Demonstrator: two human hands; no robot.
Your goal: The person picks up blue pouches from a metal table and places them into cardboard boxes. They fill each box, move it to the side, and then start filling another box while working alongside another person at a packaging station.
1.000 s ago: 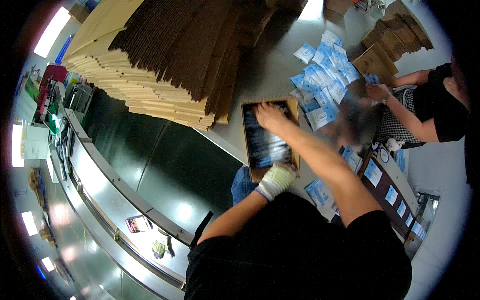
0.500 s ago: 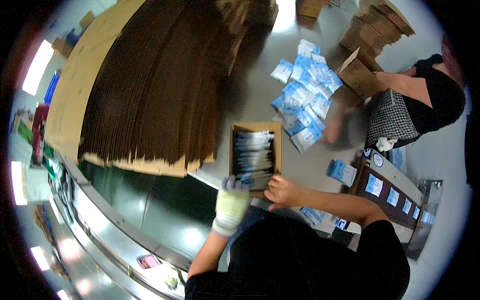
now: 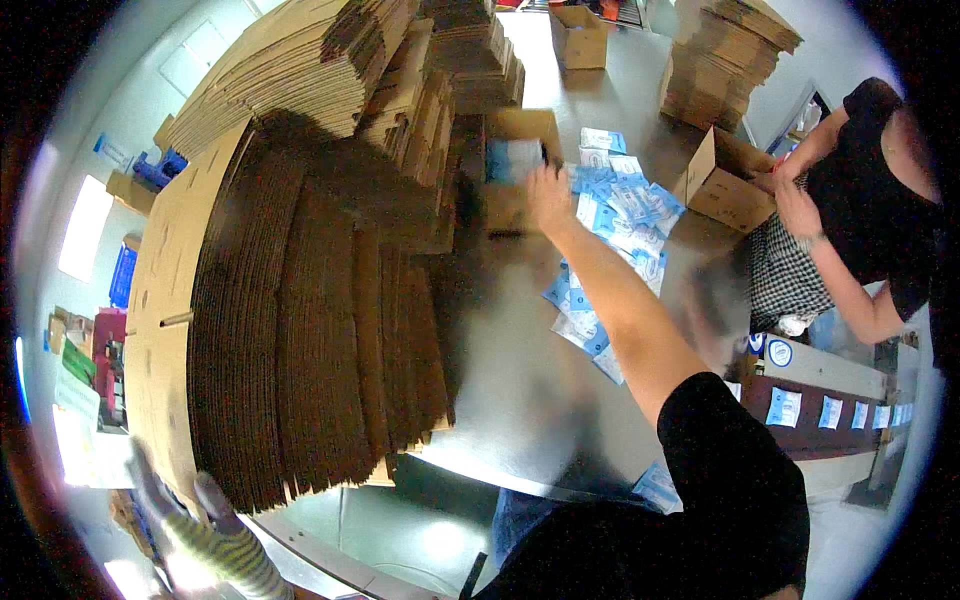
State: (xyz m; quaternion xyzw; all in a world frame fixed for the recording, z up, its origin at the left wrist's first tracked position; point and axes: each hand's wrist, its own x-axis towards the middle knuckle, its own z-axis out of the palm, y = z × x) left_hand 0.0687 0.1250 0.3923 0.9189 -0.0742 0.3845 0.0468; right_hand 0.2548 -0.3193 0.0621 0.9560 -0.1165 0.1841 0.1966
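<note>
3 set-up cardboard cartons are seen on the metal table (image 3: 500, 400). In the far centre carton (image 3: 525, 122), blue-and-white contents (image 3: 512, 160) can be seen, but they are blurred and cannot be counted. The bare right hand (image 3: 550, 200) is held at the right side of this carton, just beside a loose heap of blue-and-white packets (image 3: 632, 205) spread over the table to its right. Its fingertips are blurred; how far the grip is closed, and whether a packet or the carton edge is held, cannot be told.

The left hand (image 3: 215, 540), covered by a striped glove, is placed at the near left corner of a tall stack of flattened cartons (image 3: 300, 330). Its thumb and fingers are spread apart and nothing is seen to be gripped; whether the cardboard is touched cannot be made out. Part of the glove is washed out by glare.

At right, an open carton (image 3: 715, 185) is attended by a co-worker, whose hand (image 3: 798, 207) is seen beside it; its contents are hidden by its walls, and the co-worker is partly cut off by the dark rim. The inside of the small far carton (image 3: 580, 42) cannot be made out. Packets are spaced in a row along a brown conveyor (image 3: 800, 445) at right. A single near packet (image 3: 655, 485) is partly covered by the person's body.
</note>
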